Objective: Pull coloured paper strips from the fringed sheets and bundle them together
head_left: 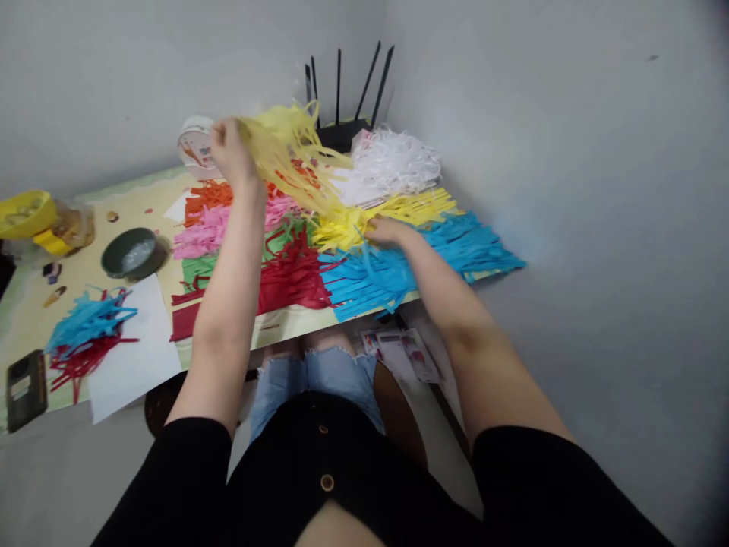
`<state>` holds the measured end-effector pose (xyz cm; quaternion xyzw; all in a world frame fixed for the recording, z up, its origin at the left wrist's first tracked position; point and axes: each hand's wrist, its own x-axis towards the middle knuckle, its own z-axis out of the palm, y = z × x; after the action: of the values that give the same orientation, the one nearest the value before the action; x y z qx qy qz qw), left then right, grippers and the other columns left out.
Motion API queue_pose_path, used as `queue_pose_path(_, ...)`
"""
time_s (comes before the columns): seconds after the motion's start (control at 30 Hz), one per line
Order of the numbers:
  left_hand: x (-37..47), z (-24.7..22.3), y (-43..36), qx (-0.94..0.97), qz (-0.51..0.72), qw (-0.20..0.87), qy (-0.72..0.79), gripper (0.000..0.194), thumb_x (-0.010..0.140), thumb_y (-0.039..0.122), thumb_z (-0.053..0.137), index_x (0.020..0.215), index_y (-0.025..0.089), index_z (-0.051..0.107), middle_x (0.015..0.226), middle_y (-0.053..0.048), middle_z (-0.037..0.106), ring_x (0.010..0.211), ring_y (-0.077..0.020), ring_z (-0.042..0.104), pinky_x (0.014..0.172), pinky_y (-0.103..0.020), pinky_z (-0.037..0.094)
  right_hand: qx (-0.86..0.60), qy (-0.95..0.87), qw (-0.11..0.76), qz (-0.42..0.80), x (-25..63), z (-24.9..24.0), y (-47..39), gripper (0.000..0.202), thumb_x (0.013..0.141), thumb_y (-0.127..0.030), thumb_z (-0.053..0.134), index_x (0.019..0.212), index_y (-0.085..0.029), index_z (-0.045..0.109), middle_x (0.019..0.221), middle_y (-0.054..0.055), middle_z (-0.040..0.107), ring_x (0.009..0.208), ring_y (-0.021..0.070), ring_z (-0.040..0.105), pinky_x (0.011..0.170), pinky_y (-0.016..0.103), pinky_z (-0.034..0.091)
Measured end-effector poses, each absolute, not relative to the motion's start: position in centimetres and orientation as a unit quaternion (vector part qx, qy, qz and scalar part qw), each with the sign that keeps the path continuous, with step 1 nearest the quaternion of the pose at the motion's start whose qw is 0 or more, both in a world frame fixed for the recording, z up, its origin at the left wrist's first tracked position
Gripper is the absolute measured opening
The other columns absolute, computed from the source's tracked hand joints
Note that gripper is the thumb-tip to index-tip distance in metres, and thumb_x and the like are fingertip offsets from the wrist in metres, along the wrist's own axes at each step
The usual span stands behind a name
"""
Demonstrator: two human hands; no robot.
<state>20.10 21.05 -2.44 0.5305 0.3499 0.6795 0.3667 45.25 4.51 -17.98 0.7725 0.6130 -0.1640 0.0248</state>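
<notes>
Raised over the back of the table, my left hand (231,152) is closed on one end of a yellow tissue-paper fringe (285,144), whose strips fan out to the right, blurred by motion. Lower down, my right hand (390,230) has its fingers curled onto a yellow fringe pile (347,226); the fingertips are partly hidden in the strips. Blue fringe (376,277) lies just below that hand. Red fringe (293,281), green fringe (197,270), pink fringe (202,230) and orange fringe (208,196) spread across the middle of the table.
A white shredded bundle (399,161) and a black router (342,137) with upright antennas stand at the back, by the wall. On the left are a dark green bowl (132,254), a blue-and-red strip pile (88,323), white paper (137,365), a phone (26,389) and a yellow container (26,214).
</notes>
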Motion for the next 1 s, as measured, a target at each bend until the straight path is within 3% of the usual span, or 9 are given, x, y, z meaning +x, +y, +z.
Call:
queue_pose_path(0.1,13.2,1.3,18.6,0.579,0.670,0.271,0.376,0.036,0.098,0.000,0.051,0.076,0.024,0.034,0.079,0.002,0.050,0.079,-0.0107,0.052,0.084,-0.024,0.049,0.767,0.625,0.023,-0.145,45.1,-17.1,3.6,0.036,0.105,-0.041,0.056,0.125,-0.015,0.071,0.128,0.014,0.073,0.109,0.0230,0.072,0.096,0.039,0.059)
queue_pose_path(0.17,8.8,2.1,15.7,0.730,0.526,0.172,0.401,0.030,0.090,0.001,0.060,0.079,0.022,0.042,0.084,0.001,0.056,0.088,-0.0136,0.057,0.096,-0.030,0.051,0.761,0.635,0.021,-0.129,45.0,-16.2,2.6,0.033,0.105,-0.045,0.060,0.114,-0.016,0.073,0.114,0.009,0.076,0.100,0.0195,0.072,0.093,0.040,0.060)
queue_pose_path(0.27,3.9,0.5,11.6,0.807,0.349,0.136,0.456,0.015,0.087,0.016,0.068,0.085,0.023,0.054,0.085,0.000,0.065,0.094,-0.0187,0.062,0.104,-0.040,0.052,0.756,0.646,0.021,-0.104,43.6,-13.7,0.5,0.037,0.105,-0.038,0.054,0.092,-0.014,0.078,0.089,0.016,0.077,0.086,0.0277,0.074,0.081,0.044,0.060)
queue_pose_path(0.33,2.2,-1.4,9.8,0.802,0.342,0.149,0.467,0.010,0.083,0.021,0.068,0.088,0.022,0.059,0.085,-0.002,0.066,0.097,-0.0213,0.065,0.103,-0.041,0.053,0.740,0.668,-0.017,-0.076,40.7,-11.2,-0.9,0.039,0.105,-0.037,0.048,0.100,-0.013,0.079,0.097,0.020,0.078,0.094,0.0337,0.074,0.084,0.048,0.058)
queue_pose_path(0.43,1.3,-3.7,7.8,0.815,0.350,0.158,0.435,0.013,0.079,0.021,0.065,0.091,0.019,0.063,0.085,-0.003,0.064,0.098,-0.0213,0.066,0.098,-0.040,0.054,0.623,0.746,-0.235,-0.008,33.9,-6.6,-2.6,0.047,0.107,-0.051,0.045,0.133,-0.022,0.070,0.130,0.015,0.073,0.119,0.0316,0.069,0.101,0.047,0.053)
queue_pose_path(0.5,1.1,-4.4,6.5,0.838,0.336,0.169,0.395,0.016,0.077,0.023,0.066,0.093,0.018,0.065,0.085,-0.003,0.064,0.093,-0.0192,0.066,0.094,-0.038,0.054,0.544,0.792,-0.276,-0.006,29.2,-4.2,-2.8,0.056,0.104,-0.059,0.051,0.144,-0.022,0.063,0.143,0.014,0.066,0.132,0.0340,0.060,0.108,0.049,0.049)
queue_pose_path(0.63,-0.4,-3.8,4.0,0.840,0.331,0.234,0.360,0.028,0.078,0.031,0.069,0.104,0.021,0.066,0.098,-0.003,0.068,0.093,-0.0187,0.068,0.092,-0.037,0.057,0.506,0.824,-0.234,-0.105,24.1,-2.5,-1.3,0.040,0.104,-0.049,0.054,0.121,-0.017,0.070,0.114,0.010,0.074,0.109,0.0270,0.068,0.096,0.039,0.051)
queue_pose_path(0.83,-2.0,-1.0,1.3,0.829,0.352,0.200,0.385,0.056,0.073,0.049,0.085,0.119,0.025,0.066,0.141,-0.009,0.063,0.141,-0.0315,0.054,0.119,-0.048,0.043,0.500,0.836,-0.183,-0.134,24.7,-2.2,-0.5,0.027,0.101,-0.042,0.056,0.099,-0.020,0.072,0.097,0.006,0.074,0.092,0.0234,0.067,0.086,0.035,0.051)
queue_pose_path(1.0,-0.5,-1.9,1.6,0.837,0.290,0.328,0.329,0.027,0.076,0.043,0.084,0.084,0.022,0.070,0.098,-0.004,0.074,0.106,-0.0251,0.070,0.107,-0.043,0.052,0.422,0.865,-0.194,-0.190,25.1,-0.9,-1.5,0.028,0.099,-0.044,0.058,0.094,-0.020,0.071,0.106,0.007,0.075,0.100,0.0233,0.070,0.092,0.035,0.054)
